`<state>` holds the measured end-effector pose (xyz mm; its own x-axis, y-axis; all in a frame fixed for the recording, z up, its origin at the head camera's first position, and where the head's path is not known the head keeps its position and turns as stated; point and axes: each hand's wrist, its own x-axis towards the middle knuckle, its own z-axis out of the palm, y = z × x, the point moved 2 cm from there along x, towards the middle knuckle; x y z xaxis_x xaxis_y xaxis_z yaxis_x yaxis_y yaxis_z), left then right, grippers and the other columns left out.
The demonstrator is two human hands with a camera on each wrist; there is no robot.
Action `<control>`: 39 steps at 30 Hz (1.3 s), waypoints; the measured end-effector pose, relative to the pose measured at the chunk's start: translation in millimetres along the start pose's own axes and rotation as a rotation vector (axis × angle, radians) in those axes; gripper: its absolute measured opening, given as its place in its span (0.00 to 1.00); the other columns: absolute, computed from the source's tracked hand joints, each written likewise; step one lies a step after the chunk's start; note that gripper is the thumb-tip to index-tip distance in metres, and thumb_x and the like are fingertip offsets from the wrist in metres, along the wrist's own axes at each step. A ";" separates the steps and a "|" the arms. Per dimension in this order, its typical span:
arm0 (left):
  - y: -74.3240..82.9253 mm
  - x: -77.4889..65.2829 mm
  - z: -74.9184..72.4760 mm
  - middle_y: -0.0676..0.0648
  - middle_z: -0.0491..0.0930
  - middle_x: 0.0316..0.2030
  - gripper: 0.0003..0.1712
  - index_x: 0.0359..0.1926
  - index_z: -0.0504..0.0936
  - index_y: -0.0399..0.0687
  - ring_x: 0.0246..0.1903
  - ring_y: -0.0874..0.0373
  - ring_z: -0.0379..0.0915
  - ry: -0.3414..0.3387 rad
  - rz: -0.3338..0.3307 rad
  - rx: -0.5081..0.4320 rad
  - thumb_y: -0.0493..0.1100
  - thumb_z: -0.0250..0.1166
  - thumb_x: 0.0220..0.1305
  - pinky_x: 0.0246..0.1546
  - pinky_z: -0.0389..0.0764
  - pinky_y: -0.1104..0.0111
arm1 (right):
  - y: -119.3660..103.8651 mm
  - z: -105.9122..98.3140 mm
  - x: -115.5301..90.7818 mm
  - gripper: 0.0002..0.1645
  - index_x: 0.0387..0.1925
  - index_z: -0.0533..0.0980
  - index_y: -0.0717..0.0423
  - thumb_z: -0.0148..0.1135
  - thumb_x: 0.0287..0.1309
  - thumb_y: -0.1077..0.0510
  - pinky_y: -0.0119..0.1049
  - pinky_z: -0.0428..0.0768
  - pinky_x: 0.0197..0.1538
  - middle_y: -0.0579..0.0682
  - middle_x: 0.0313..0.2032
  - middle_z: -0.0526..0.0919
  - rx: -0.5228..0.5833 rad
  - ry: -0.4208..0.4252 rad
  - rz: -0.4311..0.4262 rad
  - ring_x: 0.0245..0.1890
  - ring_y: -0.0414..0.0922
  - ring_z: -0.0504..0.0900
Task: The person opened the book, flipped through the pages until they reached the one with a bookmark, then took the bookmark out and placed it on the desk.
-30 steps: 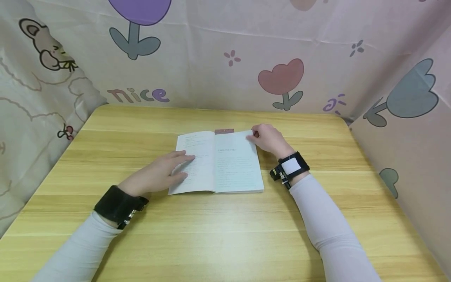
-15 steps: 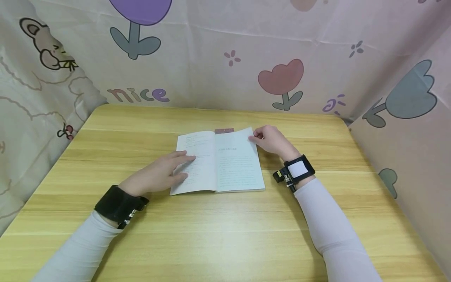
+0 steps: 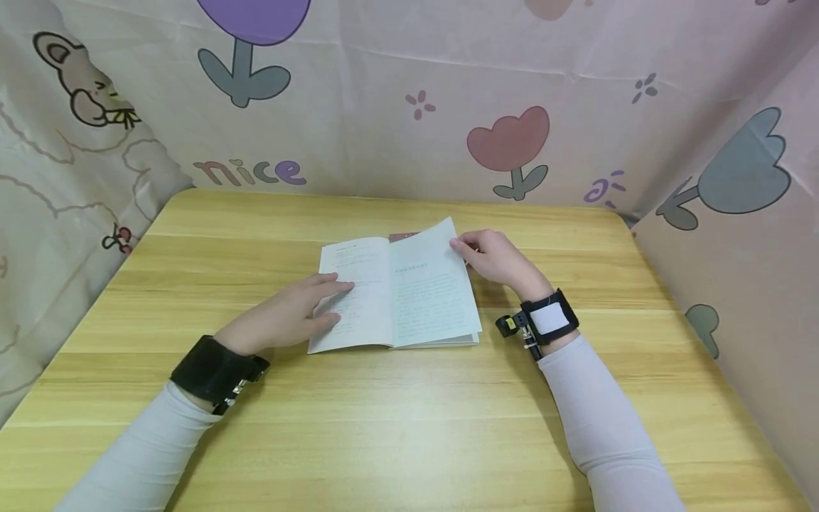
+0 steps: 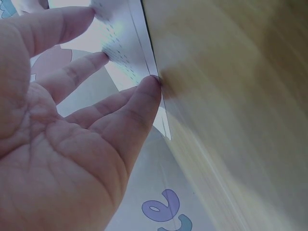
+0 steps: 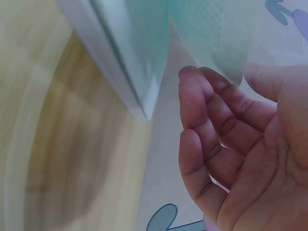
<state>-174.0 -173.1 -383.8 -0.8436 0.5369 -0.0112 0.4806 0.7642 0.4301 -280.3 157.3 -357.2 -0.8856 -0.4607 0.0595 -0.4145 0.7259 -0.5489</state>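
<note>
An open book point(image 3: 358, 313) lies on the wooden table, its left page white and its right page point(image 3: 429, 284) pale green. My left hand point(image 3: 288, 313) rests on the left page with fingers spread and fairly straight; the left wrist view shows its fingertips point(image 4: 152, 84) on the page's outer edge. My right hand point(image 3: 489, 254) pinches the right page's outer edge near the top corner between thumb and fingers. That page is lifted off the pages beneath, and in the right wrist view a gap shows between the raised page point(image 5: 216, 33) and the book's page block point(image 5: 115, 57).
A small dark reddish strip point(image 3: 402, 236) sticks out behind the book's top edge, partly covered by the raised page. Patterned cloth point(image 3: 377, 149) hangs behind and on both sides of the table point(image 3: 397, 427).
The right page's top corner has risen off the book, and its lower edge has parted from the pages below. My right hand has shifted slightly with it; my left hand stays put.
</note>
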 end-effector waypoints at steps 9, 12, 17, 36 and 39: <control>-0.8 -0.7 0.0 0.34 0.59 0.67 0.33 0.71 0.66 0.45 0.65 0.39 0.55 -0.002 0.004 0.008 0.47 0.62 0.66 0.60 0.60 0.46 | -11.3 -4.9 -3.4 0.23 0.31 0.77 0.55 0.46 0.72 0.44 0.38 0.73 0.27 0.52 0.27 0.80 0.052 -0.007 -0.031 0.29 0.50 0.81; -1.5 -0.9 0.0 0.34 0.59 0.68 0.34 0.71 0.65 0.45 0.65 0.39 0.54 -0.001 0.002 0.007 0.47 0.62 0.66 0.60 0.60 0.46 | -15.7 -6.5 -5.5 0.26 0.29 0.75 0.56 0.45 0.72 0.42 0.39 0.74 0.28 0.55 0.26 0.80 0.067 -0.007 -0.051 0.30 0.50 0.82; -3.0 -1.4 -0.1 0.35 0.59 0.67 0.33 0.70 0.67 0.46 0.65 0.39 0.54 0.003 -0.014 -0.006 0.47 0.62 0.66 0.60 0.60 0.45 | -26.4 -6.5 -8.5 0.27 0.29 0.75 0.56 0.43 0.73 0.41 0.37 0.75 0.29 0.55 0.25 0.79 0.073 -0.013 -0.114 0.29 0.46 0.82; -4.9 1.0 -5.5 0.36 0.67 0.63 0.29 0.64 0.73 0.38 0.65 0.43 0.56 0.063 0.023 -0.139 0.53 0.41 0.78 0.63 0.57 0.50 | -54.4 6.0 -14.5 0.21 0.46 0.77 0.57 0.39 0.76 0.51 0.42 0.80 0.42 0.52 0.35 0.83 0.171 -0.094 -0.252 0.32 0.46 0.83; -5.5 0.0 -5.7 0.36 0.68 0.62 0.28 0.64 0.73 0.37 0.65 0.42 0.57 0.077 0.052 -0.138 0.51 0.41 0.78 0.63 0.57 0.49 | -58.5 10.0 -14.8 0.20 0.47 0.77 0.57 0.39 0.76 0.52 0.40 0.79 0.43 0.53 0.37 0.83 0.158 -0.121 -0.263 0.34 0.46 0.83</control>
<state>-178.0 -179.4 -381.0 -0.8368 0.5414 0.0811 0.4912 0.6770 0.5481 -240.9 116.6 -334.3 -0.7168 -0.6865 0.1221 -0.5799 0.4897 -0.6511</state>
